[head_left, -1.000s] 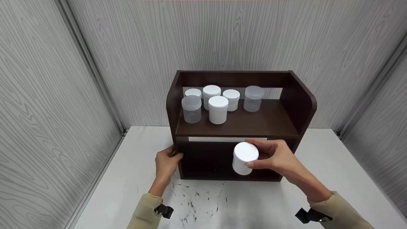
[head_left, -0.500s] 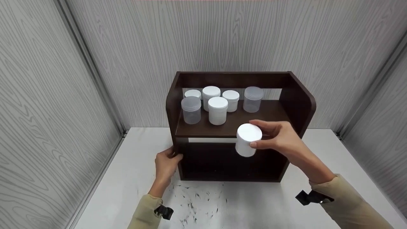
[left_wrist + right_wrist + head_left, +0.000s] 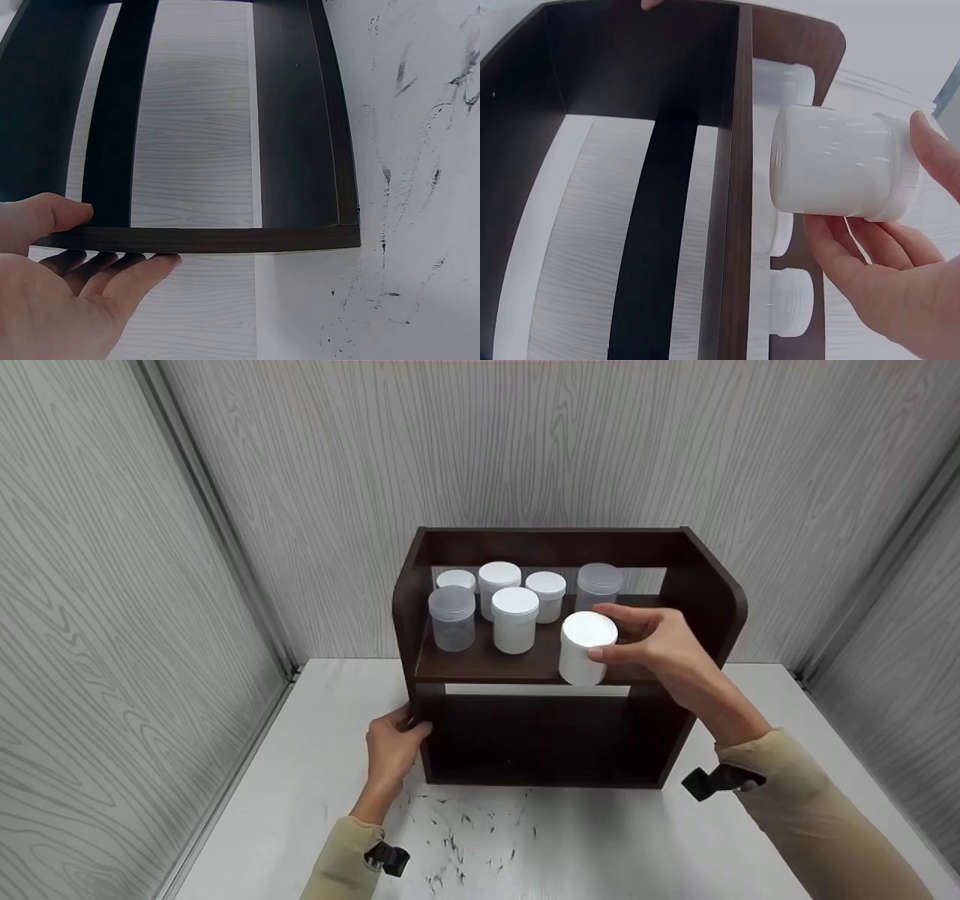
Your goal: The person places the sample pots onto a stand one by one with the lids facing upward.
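Observation:
My right hand (image 3: 660, 645) grips a white lidded jar (image 3: 585, 656) between thumb and fingers. The jar stands upright at the front edge of the upper shelf (image 3: 637, 637), overlapping it in the head view. In the right wrist view the same jar (image 3: 832, 161) shows its bottom beside the shelf board. My left hand (image 3: 394, 746) pinches the left side panel of the dark brown rack (image 3: 409, 637); in the left wrist view the thumb lies inside the panel (image 3: 225, 240) and the fingers outside.
On the upper shelf stand white jars, one in front (image 3: 514, 622), and two translucent jars, one at left (image 3: 452, 622) and one (image 3: 598, 581) partly behind my right hand. The lower compartment (image 3: 525, 742) lies below. Dark marks streak the white table (image 3: 300, 780).
My right hand has raised the white jar from in front of the lower compartment to the upper shelf's level. My left hand has stayed on the side panel.

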A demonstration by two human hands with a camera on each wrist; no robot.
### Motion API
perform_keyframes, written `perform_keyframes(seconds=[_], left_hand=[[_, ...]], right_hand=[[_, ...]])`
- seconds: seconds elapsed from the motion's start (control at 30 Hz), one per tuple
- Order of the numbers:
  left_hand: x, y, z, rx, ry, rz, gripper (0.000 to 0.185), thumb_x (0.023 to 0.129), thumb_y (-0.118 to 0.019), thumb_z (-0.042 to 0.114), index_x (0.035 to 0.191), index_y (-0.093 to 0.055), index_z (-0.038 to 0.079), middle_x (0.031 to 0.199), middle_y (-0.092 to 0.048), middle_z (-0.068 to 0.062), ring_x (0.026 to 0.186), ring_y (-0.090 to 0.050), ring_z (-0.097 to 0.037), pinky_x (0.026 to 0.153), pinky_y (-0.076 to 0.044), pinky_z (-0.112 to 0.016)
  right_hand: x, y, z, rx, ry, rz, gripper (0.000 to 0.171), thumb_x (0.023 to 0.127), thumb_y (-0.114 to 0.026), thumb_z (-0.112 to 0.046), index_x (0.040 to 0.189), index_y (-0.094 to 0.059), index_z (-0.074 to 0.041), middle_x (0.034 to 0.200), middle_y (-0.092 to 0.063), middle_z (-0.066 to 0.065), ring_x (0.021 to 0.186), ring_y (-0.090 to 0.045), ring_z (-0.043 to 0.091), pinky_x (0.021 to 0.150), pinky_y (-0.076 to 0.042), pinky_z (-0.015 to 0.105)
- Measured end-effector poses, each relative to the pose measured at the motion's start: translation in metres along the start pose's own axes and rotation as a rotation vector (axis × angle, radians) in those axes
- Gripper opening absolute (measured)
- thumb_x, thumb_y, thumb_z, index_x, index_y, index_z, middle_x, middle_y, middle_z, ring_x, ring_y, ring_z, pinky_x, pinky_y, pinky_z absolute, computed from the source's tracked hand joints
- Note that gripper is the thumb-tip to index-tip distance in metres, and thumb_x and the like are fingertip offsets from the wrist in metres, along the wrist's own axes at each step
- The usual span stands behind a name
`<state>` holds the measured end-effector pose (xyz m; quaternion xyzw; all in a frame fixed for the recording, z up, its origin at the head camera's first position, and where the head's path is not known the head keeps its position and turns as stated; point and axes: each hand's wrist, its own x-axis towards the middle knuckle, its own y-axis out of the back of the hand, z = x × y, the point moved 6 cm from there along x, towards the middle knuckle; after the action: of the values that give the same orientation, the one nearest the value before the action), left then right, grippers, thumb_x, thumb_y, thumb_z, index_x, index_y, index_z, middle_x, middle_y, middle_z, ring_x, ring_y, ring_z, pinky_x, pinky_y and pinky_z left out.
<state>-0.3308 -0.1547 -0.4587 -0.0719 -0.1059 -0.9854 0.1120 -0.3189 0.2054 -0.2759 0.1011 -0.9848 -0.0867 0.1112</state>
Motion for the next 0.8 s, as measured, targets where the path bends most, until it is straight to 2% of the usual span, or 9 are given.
perform_keyframes(seconds=[0.2, 0.47, 0.8], left_hand=[[0.001, 0.001, -0.001, 0.004, 0.012, 0.005, 0.051, 0.092, -0.071, 0.005, 0.138, -0.060, -0.013, 0.131, -0.068, -0.027, 0.122, -0.066, -0.036, 0.089, -0.056, -0.035], [0.001, -0.001, -0.001, -0.003, 0.008, 0.013, 0.052, 0.090, -0.072, 0.005, 0.138, -0.060, -0.013, 0.130, -0.069, -0.026, 0.122, -0.066, -0.035, 0.093, -0.055, -0.036], [0.002, 0.000, 0.000, 0.006, 0.009, 0.006, 0.053, 0.091, -0.071, 0.004, 0.139, -0.058, -0.014, 0.132, -0.066, -0.029, 0.123, -0.066, -0.038, 0.093, -0.058, -0.039]], right_hand=[[0.017, 0.002, 0.002, -0.012, -0.023, 0.044, 0.075, 0.079, -0.094, -0.011, 0.146, -0.061, -0.001, 0.131, -0.071, 0.011, 0.115, -0.067, 0.019, 0.097, -0.054, 0.030], [0.037, 0.004, 0.009, -0.010, -0.048, 0.074, 0.073, 0.080, -0.094, -0.014, 0.145, -0.063, -0.003, 0.143, -0.065, 0.009, 0.133, -0.055, 0.016, 0.105, -0.047, 0.026], [0.057, 0.002, 0.019, 0.061, -0.076, 0.060, 0.077, 0.081, -0.092, -0.009, 0.149, -0.057, 0.002, 0.138, -0.067, 0.013, 0.120, -0.064, 0.017, 0.101, -0.052, 0.027]])
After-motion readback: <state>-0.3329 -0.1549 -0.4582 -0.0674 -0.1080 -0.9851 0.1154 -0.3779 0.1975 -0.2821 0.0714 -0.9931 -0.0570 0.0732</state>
